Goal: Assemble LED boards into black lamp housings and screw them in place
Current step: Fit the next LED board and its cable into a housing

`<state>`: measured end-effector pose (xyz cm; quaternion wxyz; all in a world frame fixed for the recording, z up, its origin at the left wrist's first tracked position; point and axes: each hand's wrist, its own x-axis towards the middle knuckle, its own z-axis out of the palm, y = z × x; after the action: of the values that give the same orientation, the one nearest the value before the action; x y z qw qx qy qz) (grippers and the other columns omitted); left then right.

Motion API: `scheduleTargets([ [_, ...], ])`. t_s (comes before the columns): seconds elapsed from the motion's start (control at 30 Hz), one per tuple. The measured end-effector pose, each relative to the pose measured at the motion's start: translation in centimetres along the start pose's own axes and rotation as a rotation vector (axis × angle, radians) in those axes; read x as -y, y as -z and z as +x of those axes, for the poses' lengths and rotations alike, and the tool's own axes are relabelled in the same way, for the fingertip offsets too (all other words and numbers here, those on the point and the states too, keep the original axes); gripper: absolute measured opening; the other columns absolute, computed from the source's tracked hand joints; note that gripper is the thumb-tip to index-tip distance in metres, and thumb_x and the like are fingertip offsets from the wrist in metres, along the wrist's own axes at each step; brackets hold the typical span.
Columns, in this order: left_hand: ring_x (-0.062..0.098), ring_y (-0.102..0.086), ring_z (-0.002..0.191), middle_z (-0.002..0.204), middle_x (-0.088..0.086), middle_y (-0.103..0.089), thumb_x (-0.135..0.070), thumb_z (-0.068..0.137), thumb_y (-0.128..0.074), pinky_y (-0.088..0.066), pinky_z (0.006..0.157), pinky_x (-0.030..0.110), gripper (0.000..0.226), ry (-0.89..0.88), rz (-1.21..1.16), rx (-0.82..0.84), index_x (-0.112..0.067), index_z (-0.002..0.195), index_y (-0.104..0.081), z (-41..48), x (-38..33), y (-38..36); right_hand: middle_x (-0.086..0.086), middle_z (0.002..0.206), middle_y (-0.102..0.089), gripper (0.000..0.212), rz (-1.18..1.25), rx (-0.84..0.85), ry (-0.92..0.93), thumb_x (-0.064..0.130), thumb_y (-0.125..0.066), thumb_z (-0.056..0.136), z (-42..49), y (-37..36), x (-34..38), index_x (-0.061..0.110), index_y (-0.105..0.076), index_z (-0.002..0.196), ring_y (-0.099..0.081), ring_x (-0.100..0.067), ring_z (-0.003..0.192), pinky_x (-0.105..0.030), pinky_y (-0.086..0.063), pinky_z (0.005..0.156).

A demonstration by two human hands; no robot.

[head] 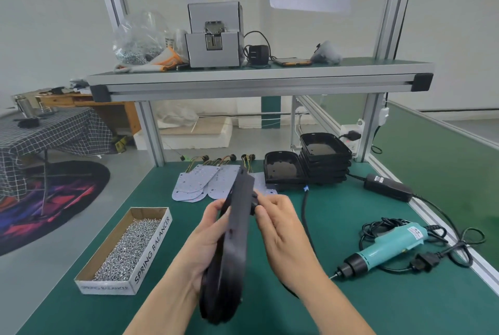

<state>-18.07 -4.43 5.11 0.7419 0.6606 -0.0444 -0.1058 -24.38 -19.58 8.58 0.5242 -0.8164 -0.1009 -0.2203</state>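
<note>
A black lamp housing (233,243) is held on edge above the green table, its thin side toward me. My left hand (206,237) grips its left rim, fingers curled over the edge. My right hand (280,224) pinches a small black part on the housing's right side near the top. Several white LED boards (199,182) with coloured wires lie fanned out on the mat behind. One empty black housing (283,170) lies beside a stack of housings (325,157) at the back right.
An open cardboard box of screws (127,248) sits at the left. A teal electric screwdriver (388,247) with coiled cable lies at the right, its power adapter (387,187) behind it. A shelf (256,76) overhead carries a screw feeder (214,35) and a bag of screws (140,37).
</note>
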Motion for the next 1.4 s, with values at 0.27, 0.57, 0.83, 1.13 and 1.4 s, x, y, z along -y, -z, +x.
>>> scheduleTargets([
  [0.27, -0.004, -0.062, 0.095, 0.105, -0.029, -0.064, -0.031, 0.089, -0.074, -0.046, 0.078, 0.024, 0.036, -0.370, 0.362, -0.186, -0.049, 0.110, -0.052, -0.4, -0.8, 0.7, 0.002, 0.074, -0.068, 0.060, 0.221, 0.082, -0.445, 0.086, -0.055, 0.063, 0.8, 3.0, -0.5, 0.038, -0.067, 0.097, -0.065, -0.008, 0.063, -0.027, -0.052, 0.061],
  [0.57, 0.015, -0.055, 0.062, 0.082, -0.007, -0.065, -0.022, 0.094, -0.063, -0.044, 0.057, 0.017, 0.048, -0.417, 0.578, -0.104, -0.060, 0.113, -0.039, -0.8, -0.8, -0.7, 0.001, 0.098, -0.079, 0.013, 0.428, 0.150, -0.649, 0.017, -0.073, 0.090, 3.1, 2.0, -2.6, 0.015, -0.076, 0.102, -0.074, -0.020, 0.098, -0.028, -0.055, 0.082],
  [0.83, 0.011, -0.067, 0.094, 0.101, -0.014, -0.070, -0.022, 0.095, -0.060, -0.057, 0.083, 0.035, 0.025, -0.348, 0.425, -0.014, -0.041, 0.109, -0.056, -0.4, -1.0, -0.8, -0.013, 0.110, -0.076, 0.024, 0.629, 0.152, -0.605, 0.007, -0.072, 0.088, 3.1, 2.0, -3.2, 0.004, -0.075, 0.111, -0.071, -0.032, 0.108, -0.044, -0.053, 0.101],
  [1.13, 0.012, -0.067, 0.090, 0.101, -0.009, -0.071, -0.012, 0.097, -0.058, -0.054, 0.073, 0.018, 0.028, -0.369, 0.326, 0.015, -0.038, 0.109, -0.057, 0.7, -0.4, -2.4, -0.011, 0.104, -0.077, 0.018, 0.574, 0.074, -0.487, 0.001, -0.068, 0.091, 3.2, 2.4, -4.9, 0.003, -0.074, 0.108, -0.074, -0.025, 0.096, -0.033, -0.058, 0.084],
  [1.4, 0.013, -0.068, 0.095, 0.102, -0.008, -0.071, -0.014, 0.097, -0.060, -0.057, 0.077, 0.027, 0.023, -0.262, 0.290, -0.025, -0.034, 0.109, -0.059, 2.3, 1.2, -2.9, -0.007, 0.100, -0.078, 0.015, 0.519, 0.067, -0.555, 0.003, -0.070, 0.091, 4.2, 2.0, -7.3, 0.005, -0.076, 0.104, -0.075, -0.025, 0.094, -0.030, -0.060, 0.079],
])
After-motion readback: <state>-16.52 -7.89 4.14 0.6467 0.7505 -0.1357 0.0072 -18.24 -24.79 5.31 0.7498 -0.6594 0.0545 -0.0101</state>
